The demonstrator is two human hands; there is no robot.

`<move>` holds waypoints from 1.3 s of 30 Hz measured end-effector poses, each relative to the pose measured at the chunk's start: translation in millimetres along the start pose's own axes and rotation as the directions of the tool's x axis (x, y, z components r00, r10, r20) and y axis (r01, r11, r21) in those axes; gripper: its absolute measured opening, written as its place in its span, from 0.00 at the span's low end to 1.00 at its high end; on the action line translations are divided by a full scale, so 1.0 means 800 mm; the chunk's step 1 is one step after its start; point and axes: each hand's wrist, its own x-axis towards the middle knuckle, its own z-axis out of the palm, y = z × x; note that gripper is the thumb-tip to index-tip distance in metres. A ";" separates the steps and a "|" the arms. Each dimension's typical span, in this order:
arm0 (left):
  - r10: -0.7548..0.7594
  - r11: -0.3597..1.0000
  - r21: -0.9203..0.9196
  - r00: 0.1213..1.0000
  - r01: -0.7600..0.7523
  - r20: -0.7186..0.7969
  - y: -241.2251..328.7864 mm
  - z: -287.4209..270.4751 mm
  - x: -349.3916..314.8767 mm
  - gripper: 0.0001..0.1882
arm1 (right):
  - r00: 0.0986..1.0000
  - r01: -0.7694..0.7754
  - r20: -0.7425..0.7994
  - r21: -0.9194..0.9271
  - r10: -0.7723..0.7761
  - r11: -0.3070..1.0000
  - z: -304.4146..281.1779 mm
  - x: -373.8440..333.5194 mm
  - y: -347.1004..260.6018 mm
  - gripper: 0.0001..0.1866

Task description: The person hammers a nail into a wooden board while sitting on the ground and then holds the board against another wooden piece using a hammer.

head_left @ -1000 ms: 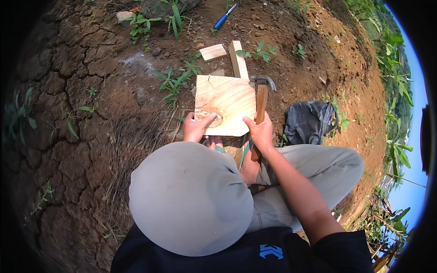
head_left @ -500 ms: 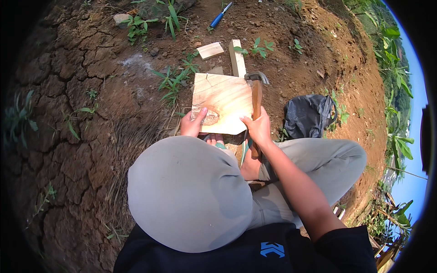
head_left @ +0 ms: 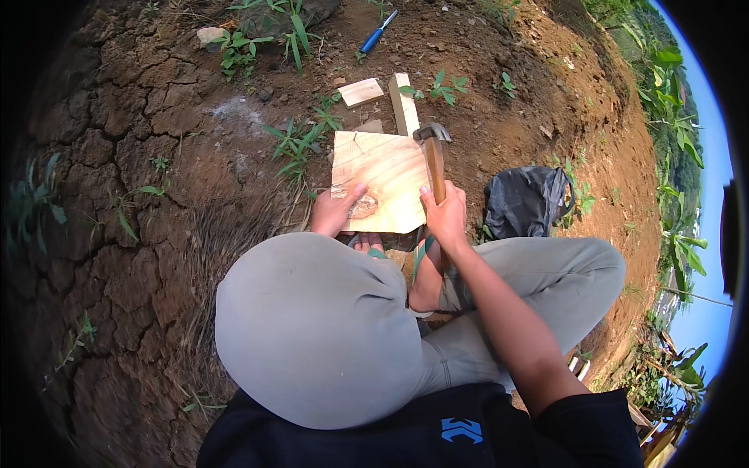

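Observation:
A pale, flat wooden board (head_left: 381,168) with a dark knot near its lower left lies across the space in front of my feet. My left hand (head_left: 333,210) grips its left lower edge, thumb on top and the other fingers hidden beneath. My right hand (head_left: 445,216) is closed around the wooden handle of a claw hammer (head_left: 435,160), its thumb resting against the board's right edge. The hammer's metal head points away from me, beside the board's upper right corner.
Beyond the board lie a wooden block (head_left: 405,105), a small wood offcut (head_left: 361,93) and a blue-handled chisel (head_left: 378,33). A black plastic bag (head_left: 529,201) sits on the right. Cracked soil (head_left: 101,156) spreads to the left, with green weeds (head_left: 295,152) by the board. My bent knees flank the near side.
My right thumb has moved up along the board's right edge. The hammer has shifted slightly left and the board has turned a little. My left hand keeps its grip.

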 end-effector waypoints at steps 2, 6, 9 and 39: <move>-0.014 1.000 -0.025 0.999 0.014 -0.028 0.007 -0.002 -0.007 0.25 | 0.983 0.124 -0.106 -0.202 -0.148 0.971 -0.009 0.001 -0.021 0.18; -0.031 0.999 -0.019 0.998 0.030 -0.058 0.022 0.000 -0.016 0.23 | 0.980 0.128 0.138 0.097 -0.141 0.987 -0.040 0.004 -0.089 0.18; -0.042 0.997 -0.062 0.997 0.038 -0.062 0.022 0.002 -0.016 0.23 | 0.933 0.237 0.251 0.111 -0.258 0.965 -0.049 -0.001 -0.118 0.18; -0.047 0.993 -0.111 0.999 0.048 0.015 0.017 0.003 -0.012 0.22 | 0.934 0.246 0.289 -0.099 -0.209 0.964 -0.037 -0.014 -0.139 0.14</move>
